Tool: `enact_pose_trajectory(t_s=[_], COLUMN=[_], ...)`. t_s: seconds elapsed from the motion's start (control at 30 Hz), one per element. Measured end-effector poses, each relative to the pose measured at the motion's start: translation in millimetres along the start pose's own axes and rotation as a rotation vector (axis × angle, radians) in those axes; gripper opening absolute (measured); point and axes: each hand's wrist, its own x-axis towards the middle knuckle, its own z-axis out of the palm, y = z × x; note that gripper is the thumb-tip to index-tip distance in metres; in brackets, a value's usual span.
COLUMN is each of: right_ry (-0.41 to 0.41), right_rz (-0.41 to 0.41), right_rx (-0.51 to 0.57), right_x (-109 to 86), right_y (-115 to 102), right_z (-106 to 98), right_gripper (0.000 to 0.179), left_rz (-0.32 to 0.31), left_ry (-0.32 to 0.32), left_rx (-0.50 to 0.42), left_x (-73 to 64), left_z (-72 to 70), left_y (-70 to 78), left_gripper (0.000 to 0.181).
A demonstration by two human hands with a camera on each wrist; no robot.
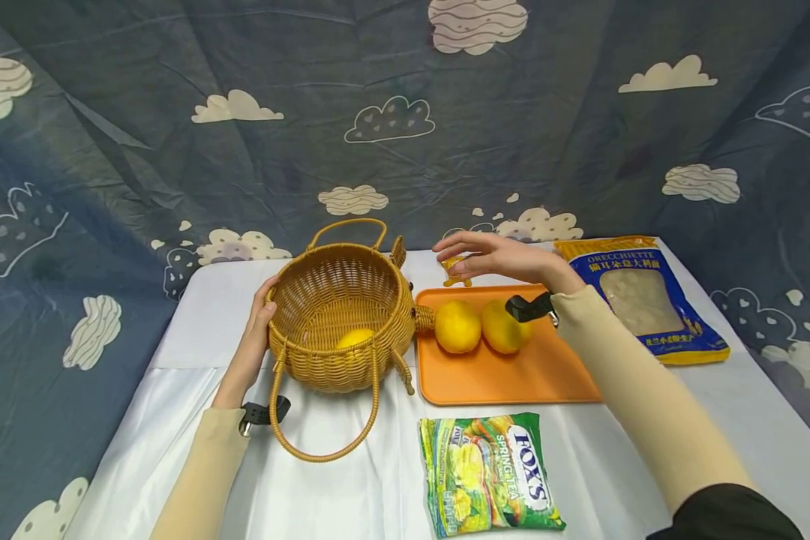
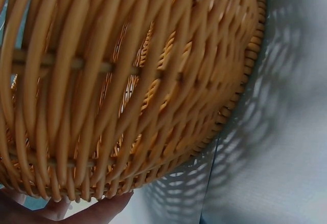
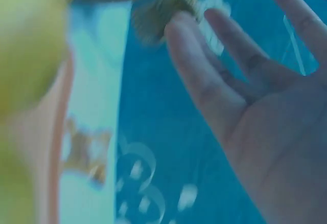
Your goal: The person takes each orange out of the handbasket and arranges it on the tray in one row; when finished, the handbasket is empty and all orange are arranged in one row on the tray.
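Observation:
A woven wicker basket (image 1: 337, 375) with two loop handles stands at centre left, a yellow fruit (image 1: 355, 339) inside it. My left hand (image 1: 248, 341) holds the basket's left rim, thumb over the edge; in the left wrist view, fingers (image 2: 97, 209) touch the weave. Above the orange tray (image 1: 445, 386) my right hand (image 1: 506, 259) hovers with fingers extended, nothing held; the right wrist view shows its open palm. Two round yellow fruits (image 1: 457, 328) lie on the tray, below that hand. Partly behind the right hand is a small orange-yellow object (image 1: 454, 279), its kind unclear.
A green Fox's Spring Tea candy bag (image 1: 489, 474) lies in front of the tray. A blue and yellow orecchiette pasta bag (image 1: 641, 296) is at the right, beyond the right forearm. A dark cloud-patterned cloth (image 1: 391, 67) hangs behind the white-covered table (image 1: 351, 495).

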Motion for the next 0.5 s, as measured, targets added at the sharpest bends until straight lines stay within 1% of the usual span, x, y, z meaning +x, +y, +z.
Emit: enact_pose_trajectory(t_s=[0.13,0.23,0.33,0.5], right_ry=[-0.12,-0.213,-0.309,-0.444], right_rz=[-0.088,-0.113,-0.097,-0.02], right_rx=[0.055,0.08,0.076,0.083], right_x=[34.6,59.3,81.5,114.9], right_y=[-26,-41,-54,-67], right_z=[12,23,34,52], right_gripper=[0.045,0.044,0.043,0.041], left_rz=[-0.005,-0.007,-0.006,-0.015], left_ry=[0.006,0.009,0.007,0.012], left_rx=[0.003,0.002,-0.003,0.003], left_x=[-0.1,0.4,1.2,1.1], left_z=[-0.1,0.2,0.5,0.2], left_y=[0.2,0.1,-0.2,-0.6], left_gripper=[0.055,0.055,0.055,0.055])
